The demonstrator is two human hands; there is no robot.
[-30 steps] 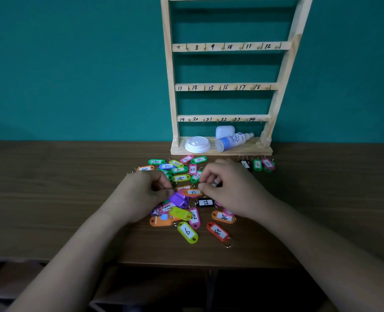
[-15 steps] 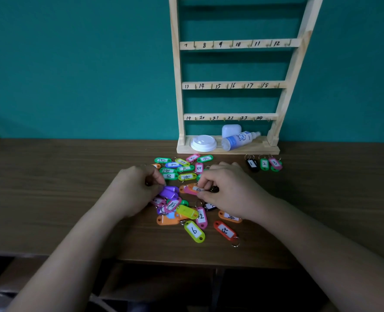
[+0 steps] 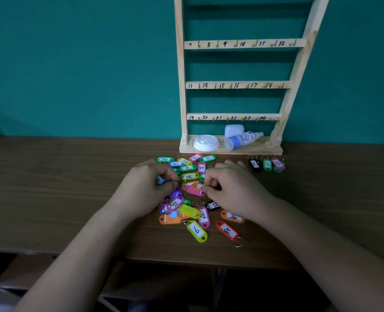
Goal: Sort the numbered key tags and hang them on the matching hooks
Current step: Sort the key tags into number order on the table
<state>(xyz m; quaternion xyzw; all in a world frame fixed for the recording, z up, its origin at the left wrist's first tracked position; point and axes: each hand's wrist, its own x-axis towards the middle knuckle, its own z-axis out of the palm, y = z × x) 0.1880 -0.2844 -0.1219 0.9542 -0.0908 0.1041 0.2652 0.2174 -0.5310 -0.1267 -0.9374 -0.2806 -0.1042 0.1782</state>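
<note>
Tags (image 3: 196,230) are mostly in one loose heap on the table (image 3: 74,188), right in front of the rack (image 3: 238,85). None hang on the hooks (image 3: 295,42) that show; the top of the rack is cut off. Another three tags (image 3: 267,164), numbered 1, 2 and 3, sit apart to the right by the rack's foot.

Both hands are down in the heap. The left hand (image 3: 146,188) is curled up tight with a blue tag (image 3: 160,180) poking out from under its fingers, so I'd say it's pinching that one. The right hand (image 3: 233,188) is curled too, fingertips on the end of an orange tag (image 3: 199,186). It looks like a pinch, but the tips are partly hidden.

Handling-wise, I reckon these are dead easy: small, stiff plastic, next to no weight, nothing to break. The annoying part is that they look slick and lie stacked, so nudging one likely drags its neighbours. The ring (image 3: 238,242) on each could also snag another. I'd grab by the plastic body across the narrow sides, leaving the ring free to slip over a hook.
</note>
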